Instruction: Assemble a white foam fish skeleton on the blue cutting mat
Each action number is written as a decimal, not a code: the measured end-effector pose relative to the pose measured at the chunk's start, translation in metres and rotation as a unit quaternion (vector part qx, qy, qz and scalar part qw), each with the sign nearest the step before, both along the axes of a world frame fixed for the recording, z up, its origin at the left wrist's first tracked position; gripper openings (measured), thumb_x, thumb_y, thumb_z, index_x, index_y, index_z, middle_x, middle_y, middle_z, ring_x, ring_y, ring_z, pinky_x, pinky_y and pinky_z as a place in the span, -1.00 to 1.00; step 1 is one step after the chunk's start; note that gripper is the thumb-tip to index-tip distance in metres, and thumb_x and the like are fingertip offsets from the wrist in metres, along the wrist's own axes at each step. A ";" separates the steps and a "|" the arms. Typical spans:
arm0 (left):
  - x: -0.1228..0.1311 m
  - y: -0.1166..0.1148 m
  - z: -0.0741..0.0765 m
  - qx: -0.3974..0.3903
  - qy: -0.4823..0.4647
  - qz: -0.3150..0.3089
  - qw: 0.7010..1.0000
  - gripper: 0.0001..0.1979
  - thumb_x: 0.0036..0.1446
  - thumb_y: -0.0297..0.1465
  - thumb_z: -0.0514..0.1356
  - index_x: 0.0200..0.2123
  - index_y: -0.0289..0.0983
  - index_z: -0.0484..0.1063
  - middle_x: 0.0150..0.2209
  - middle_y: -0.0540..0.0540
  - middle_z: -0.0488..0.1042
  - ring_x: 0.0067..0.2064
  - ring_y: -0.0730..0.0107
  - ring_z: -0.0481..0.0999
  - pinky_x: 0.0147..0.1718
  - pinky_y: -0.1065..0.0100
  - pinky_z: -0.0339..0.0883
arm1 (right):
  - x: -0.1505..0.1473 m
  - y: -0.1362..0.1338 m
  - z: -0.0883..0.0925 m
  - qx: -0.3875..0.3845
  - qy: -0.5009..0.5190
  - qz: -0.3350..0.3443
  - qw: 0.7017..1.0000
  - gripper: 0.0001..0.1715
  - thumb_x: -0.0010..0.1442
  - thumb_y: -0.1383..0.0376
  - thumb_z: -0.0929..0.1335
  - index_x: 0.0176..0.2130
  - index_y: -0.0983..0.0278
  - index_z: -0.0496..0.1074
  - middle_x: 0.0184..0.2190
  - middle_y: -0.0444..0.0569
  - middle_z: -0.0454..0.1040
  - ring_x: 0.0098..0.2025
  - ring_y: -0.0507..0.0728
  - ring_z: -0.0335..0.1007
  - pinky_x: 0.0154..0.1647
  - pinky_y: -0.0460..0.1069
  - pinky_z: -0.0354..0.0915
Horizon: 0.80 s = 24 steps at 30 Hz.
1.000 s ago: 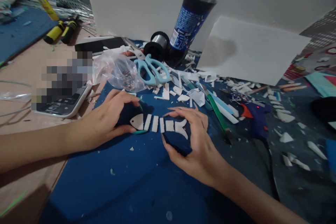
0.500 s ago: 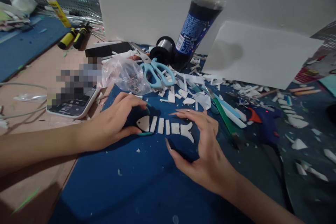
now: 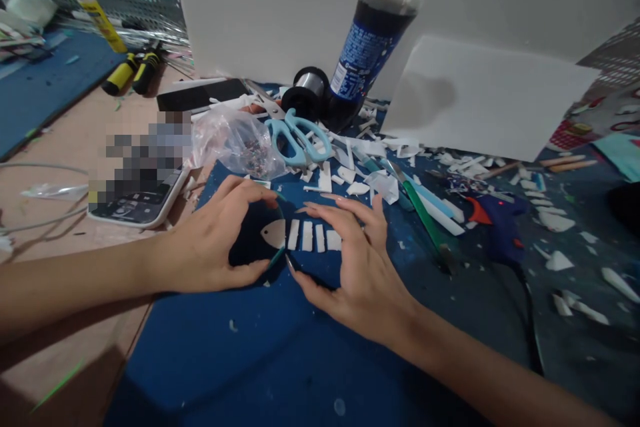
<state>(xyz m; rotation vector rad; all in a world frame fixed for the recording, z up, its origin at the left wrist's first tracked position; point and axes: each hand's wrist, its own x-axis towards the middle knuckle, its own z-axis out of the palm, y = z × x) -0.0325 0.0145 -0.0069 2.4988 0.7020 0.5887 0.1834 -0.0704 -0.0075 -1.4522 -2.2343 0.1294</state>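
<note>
A white fish head [image 3: 273, 234] with a small dark eye hole lies flat on the blue mat [image 3: 240, 360]. To its right is a row of white pieces: a first strip [image 3: 294, 235], a second strip [image 3: 307, 236], a narrow third strip [image 3: 320, 238] and a squarer piece [image 3: 333, 240] partly behind my fingers. My left hand [image 3: 220, 233] is open, with thumb and index finger curved above and below the head. Open too, my right hand [image 3: 355, 260] reaches around the strips, thumb tip below and fingertips above. It hides the fish tail.
Behind the row are white scraps [image 3: 357, 188], blue-handled scissors [image 3: 300, 140], a plastic bag [image 3: 235, 140], a wire spool [image 3: 306, 93] and a tilted cola bottle [image 3: 367, 47]. A green-handled craft knife [image 3: 420, 210] and a glue gun [image 3: 503, 227] lie right; a phone [image 3: 143, 197] lies left.
My right hand has moved left from beside the tail, now covering it and bracketing the first strips. My left thumb has shifted slightly down from the head. The view has shifted a little.
</note>
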 end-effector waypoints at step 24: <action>-0.001 0.000 -0.002 -0.002 -0.003 -0.001 1.000 -0.50 0.09 -0.31 0.16 0.08 -0.23 0.10 -0.07 -0.22 0.32 -0.01 0.03 0.28 -0.09 -0.01 0.36 | 0.001 0.001 0.000 -0.029 0.011 0.012 0.999 -0.40 0.21 0.28 0.30 0.17 0.34 0.04 0.02 0.18 0.39 0.22 0.34 0.05 0.30 0.48 -0.31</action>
